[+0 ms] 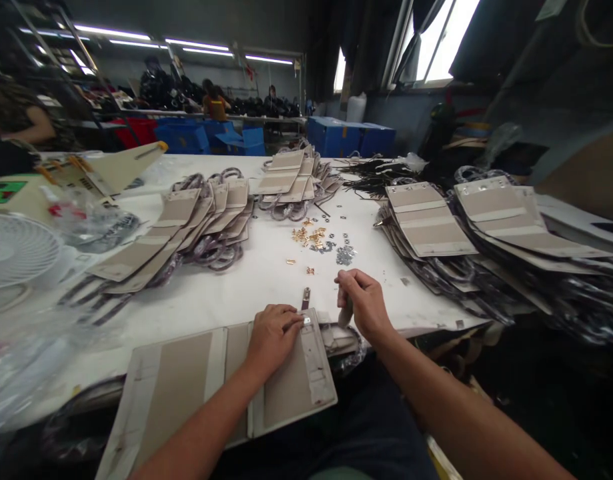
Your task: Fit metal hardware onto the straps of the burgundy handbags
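Observation:
A beige bag panel (286,393) with pale strips lies opened out before me, over the table's near edge. My left hand (273,340) rests flat on it, fingertips beside a small metal plate (306,321) near the panel's top edge. Just past that edge a dark strap tab with a metal clasp (306,298) sticks out. My right hand (362,300) is closed and raised to the right of the panel. A greyish, blunt-ended piece (345,313) shows below its fingers; I cannot make out what it is.
Gold clasp pieces (310,237) and grey metal washers (345,255) lie scattered mid-table. Stacked bag pieces with wrapped handles stand left (176,223), behind (286,177) and right (431,220). A white fan (21,250) is at far left; blue boxes (336,135) stand beyond.

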